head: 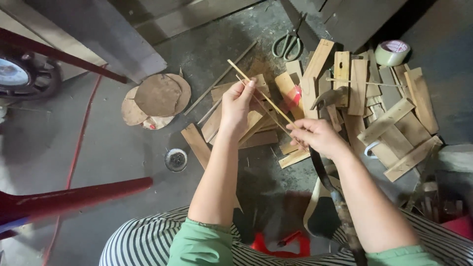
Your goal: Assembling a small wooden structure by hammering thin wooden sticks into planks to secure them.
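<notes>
Above scattered wood scraps (389, 123), left hand (238, 104) pinching thin bamboo sticks (261, 93), right hand (318, 136) gripping their lower ends

The right hand (318, 135) covers the lower ends of the thin bamboo sticks (258, 91), so where they stop cannot be told. Below that hand, a dark curved blade (322, 172) runs under the forearm and its handle is lost at the bottom edge. Far left of the hand, a round dark object (22, 74) and a red chair leg (74, 194) are cut by the left edge.
</notes>
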